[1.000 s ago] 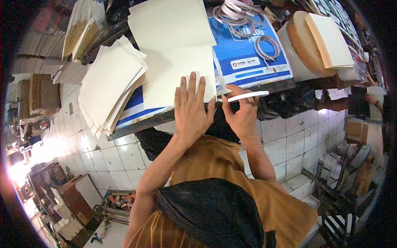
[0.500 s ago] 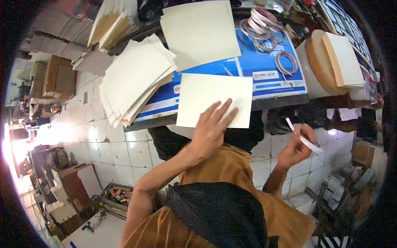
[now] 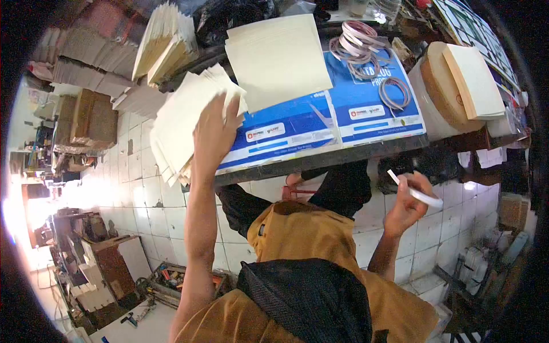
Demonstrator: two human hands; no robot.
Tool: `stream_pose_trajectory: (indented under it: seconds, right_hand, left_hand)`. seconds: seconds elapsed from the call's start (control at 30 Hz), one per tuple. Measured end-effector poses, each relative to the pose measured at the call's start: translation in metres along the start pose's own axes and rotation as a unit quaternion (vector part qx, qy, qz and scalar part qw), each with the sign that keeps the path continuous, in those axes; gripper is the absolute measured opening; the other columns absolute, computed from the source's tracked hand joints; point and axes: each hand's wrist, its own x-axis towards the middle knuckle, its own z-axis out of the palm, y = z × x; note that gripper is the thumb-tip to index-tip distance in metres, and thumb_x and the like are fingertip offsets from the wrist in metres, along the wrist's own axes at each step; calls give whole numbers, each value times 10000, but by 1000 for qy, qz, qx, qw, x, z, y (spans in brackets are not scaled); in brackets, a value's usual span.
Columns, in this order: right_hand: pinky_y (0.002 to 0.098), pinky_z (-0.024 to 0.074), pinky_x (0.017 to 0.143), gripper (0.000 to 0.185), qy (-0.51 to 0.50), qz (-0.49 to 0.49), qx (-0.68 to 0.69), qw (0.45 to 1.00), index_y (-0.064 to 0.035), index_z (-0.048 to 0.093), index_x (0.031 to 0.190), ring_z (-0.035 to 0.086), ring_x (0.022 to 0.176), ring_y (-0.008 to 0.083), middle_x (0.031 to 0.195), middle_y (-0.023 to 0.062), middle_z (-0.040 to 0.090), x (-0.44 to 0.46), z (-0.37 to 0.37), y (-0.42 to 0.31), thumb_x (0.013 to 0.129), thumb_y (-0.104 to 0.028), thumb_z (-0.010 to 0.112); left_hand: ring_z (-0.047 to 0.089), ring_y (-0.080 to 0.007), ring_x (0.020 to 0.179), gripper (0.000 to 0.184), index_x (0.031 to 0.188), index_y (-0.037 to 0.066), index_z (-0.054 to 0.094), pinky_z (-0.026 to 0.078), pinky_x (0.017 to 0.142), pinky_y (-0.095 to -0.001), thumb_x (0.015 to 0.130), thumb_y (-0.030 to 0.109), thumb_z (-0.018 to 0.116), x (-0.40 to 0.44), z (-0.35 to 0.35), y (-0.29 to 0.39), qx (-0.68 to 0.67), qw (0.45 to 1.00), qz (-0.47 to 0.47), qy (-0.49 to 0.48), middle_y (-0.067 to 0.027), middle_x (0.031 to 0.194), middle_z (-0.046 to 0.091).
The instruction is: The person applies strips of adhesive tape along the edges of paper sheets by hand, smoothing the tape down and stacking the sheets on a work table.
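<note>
My left hand [image 3: 216, 132] lies over the right side of a fanned pile of cream paper sheets [image 3: 182, 106], fingers stretched out and somewhat blurred. In my right hand [image 3: 407, 210], held off the table's front edge, is a roll of white tape [image 3: 430, 200] with a short end sticking out to the upper left. Another stack of cream sheets [image 3: 277, 63] rests at the back of the blue printed table cover [image 3: 291, 140].
Coils of narrow tape [image 3: 355, 43] are heaped at the back right, with a single coil [image 3: 394, 94] in front. Further right, a paper block [image 3: 474, 83] leans on a large roll [image 3: 439, 91]. A toolbox [image 3: 174, 281] stands lower left on the tiled floor.
My left hand has moved left from the table's front edge to the fanned pile. The sheet that lay under it has gone from the front edge. My right hand still holds the tape.
</note>
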Motion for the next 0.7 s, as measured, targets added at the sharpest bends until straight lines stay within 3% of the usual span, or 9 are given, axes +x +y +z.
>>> stream_pose_trajectory:
  seconds: [0.07,0.13,0.2,0.23,0.27,0.37,0.43,0.53,0.7]
  right_hand:
    - [327,483,822,362,4,125,119,985,-11,560,1247,581,859,153,946,77,651,2,9,-17,905,-24,679]
    - [345,472,858,534,-24,204,255,945,-8,454,1400,588,878,168,899,79,643,6,15,-19,909,-25,664]
    - [350,465,880,597,-65,221,329,916,-5,406,1447,592,888,168,894,76,645,6,24,-26,911,-36,668]
    - [352,462,890,630,-84,229,366,898,-3,382,1470,594,892,168,892,75,646,6,28,-28,912,-41,670]
    - [356,453,922,710,-97,233,378,891,3,319,1511,597,901,168,895,64,645,5,32,-22,904,-34,686]
    - [357,459,938,713,-115,199,300,926,8,316,1513,598,928,165,897,53,646,1,48,-27,902,-9,683]
    - [313,477,931,689,-139,207,227,941,-21,334,1514,606,946,139,993,66,653,-2,59,-28,920,-17,683]
    - [280,495,869,617,-235,154,167,945,-29,390,1484,609,935,117,1013,60,658,-10,91,-21,938,-40,677]
    - [365,466,804,562,-316,-9,31,948,-43,526,1404,615,787,194,826,61,672,-29,151,-31,878,-69,721]
  left_hand:
    - [545,-380,1288,493,1385,48,553,423,1077,-435,1006,363,575,24,-22,61,-119,987,66,87,-208,1392,576]
    - [535,-363,1306,440,1381,91,568,405,1112,-424,995,300,605,55,5,85,-224,959,156,71,-190,1401,574]
    - [367,-385,1438,519,1468,90,466,293,1196,-483,1027,359,515,81,64,84,-44,964,246,94,-171,1534,439]
    - [263,-411,1486,566,1504,73,408,232,1211,-540,1045,404,435,74,83,88,86,965,239,57,-158,1609,324]
    - [219,-406,1506,587,1520,61,384,217,1209,-564,1054,419,390,60,110,90,106,968,227,29,-154,1639,259]
    - [219,-417,1503,668,1541,43,339,223,1207,-547,1014,432,471,-16,107,113,-35,985,167,-38,-180,1632,257]
    - [240,-423,1492,641,1526,32,350,242,1200,-541,997,344,533,-53,89,124,-71,985,145,-57,-207,1613,277]
    - [276,-433,1472,636,1507,15,354,252,1198,-527,953,205,603,-80,65,125,-275,957,94,-21,-233,1578,318]
    - [364,-435,1409,668,1477,-20,363,273,1185,-487,882,82,651,-135,37,71,-225,971,28,83,-258,1482,409]
